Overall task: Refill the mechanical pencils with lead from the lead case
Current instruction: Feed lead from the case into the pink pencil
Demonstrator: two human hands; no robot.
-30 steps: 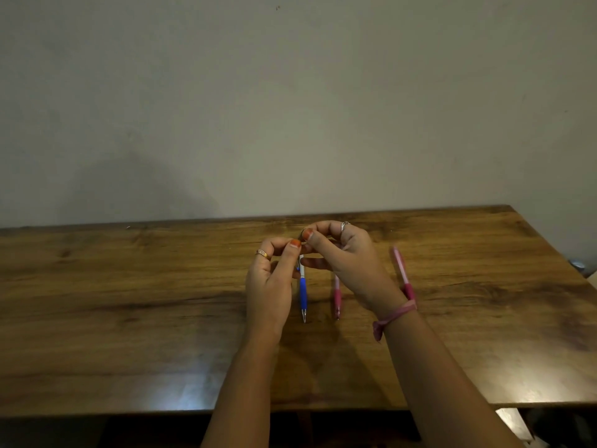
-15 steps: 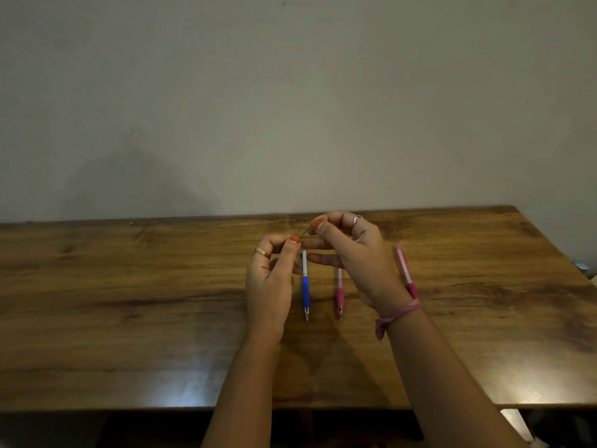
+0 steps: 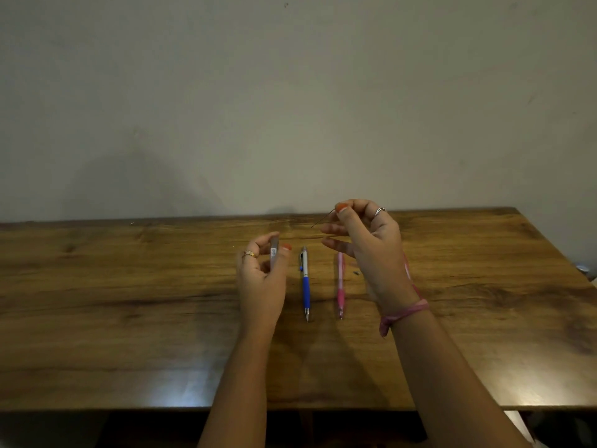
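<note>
My right hand [image 3: 371, 250] pinches lead [image 3: 323, 218] above desk [image 3: 129, 286]; left hand [image 3: 263, 273] grips lead case [image 3: 274, 253]. Blue pencil [image 3: 305, 282] lies between hands, lengthwise toward me, tip near; right hand nearer pink pencil [image 3: 340, 286].

I see a wooden worktop [image 3: 129, 302] with dark grain filling the lower frame. A plain grey wall [image 3: 290, 108] rises behind it at twelve o'clock. At three o'clock, a small grey object [image 3: 585, 270] sits past the worktop's edge.
</note>
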